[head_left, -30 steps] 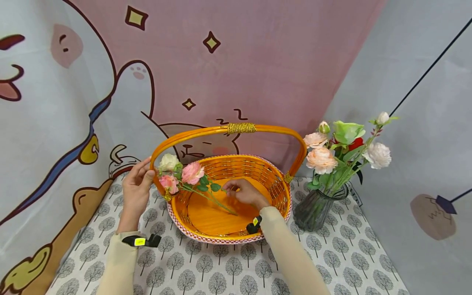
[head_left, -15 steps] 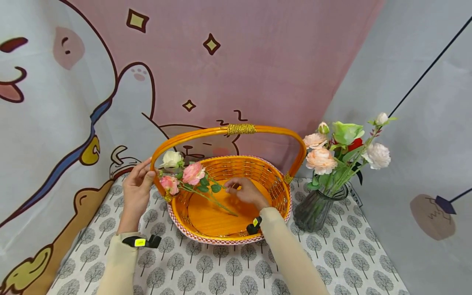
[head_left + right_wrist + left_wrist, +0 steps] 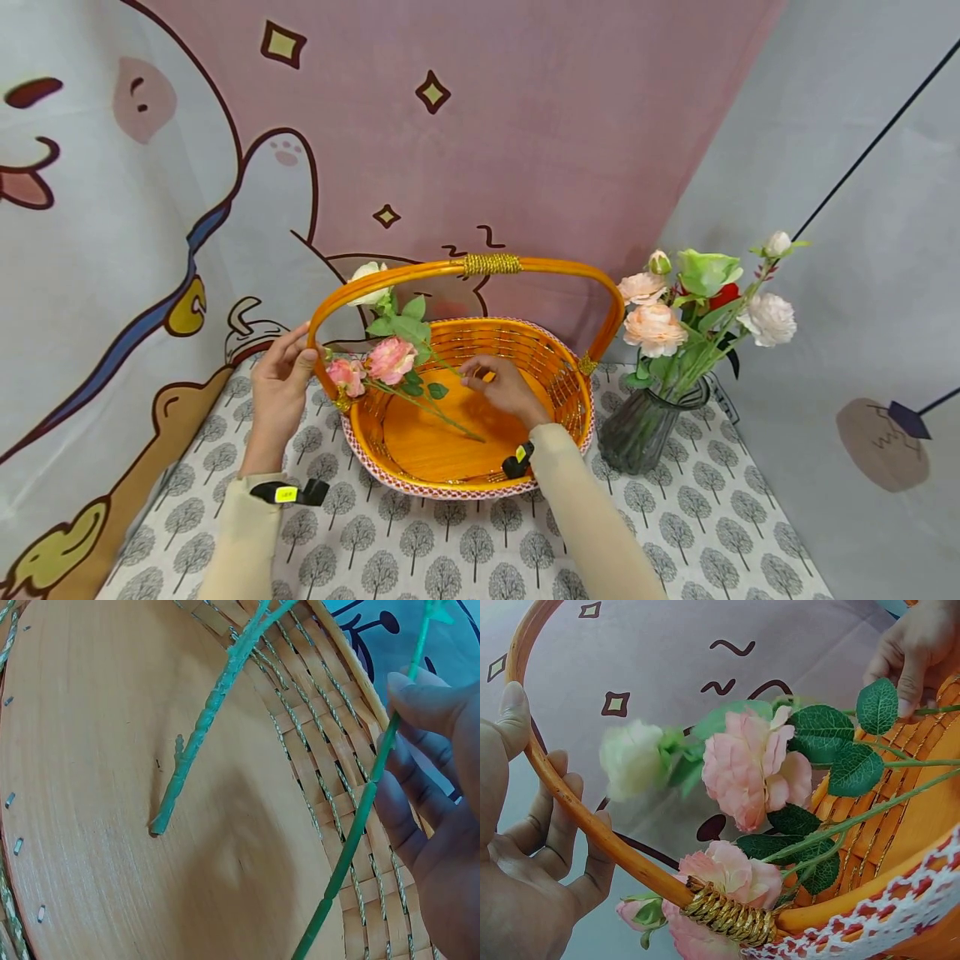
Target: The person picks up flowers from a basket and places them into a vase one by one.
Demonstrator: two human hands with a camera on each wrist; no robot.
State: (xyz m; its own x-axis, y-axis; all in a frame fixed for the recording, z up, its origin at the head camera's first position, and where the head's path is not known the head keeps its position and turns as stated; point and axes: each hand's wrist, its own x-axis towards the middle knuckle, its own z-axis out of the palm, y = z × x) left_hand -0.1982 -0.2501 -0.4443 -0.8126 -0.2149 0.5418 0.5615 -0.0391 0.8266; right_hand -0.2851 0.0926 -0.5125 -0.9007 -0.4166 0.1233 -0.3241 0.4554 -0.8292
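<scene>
My right hand point(image 3: 501, 387) is over the basket, its thumb and fingers pinching the green stem point(image 3: 367, 802) of a white rose point(image 3: 369, 283). That bloom, blurred in the left wrist view, is level with the left part of the basket handle point(image 3: 491, 264). With thumb and fingers on either side of the handle, my left hand point(image 3: 279, 383) holds its left end. Pink flowers point(image 3: 392, 360) on a branching stem lean on the basket's left rim. The cut end of this stem point(image 3: 191, 750) lies over the floor of the orange woven basket point(image 3: 420, 454).
A grey glass vase point(image 3: 637, 429) stands to the right of the basket, holding peach, green, red and white flowers point(image 3: 708, 271). Tree-print cloth point(image 3: 442, 542) covers the table. A cartoon-printed curtain point(image 3: 540, 125) hangs close behind the basket.
The white rose has risen and swung to the right from beside the pink flowers, and its leaves now show. My left hand stays on the handle; the right hand has barely shifted.
</scene>
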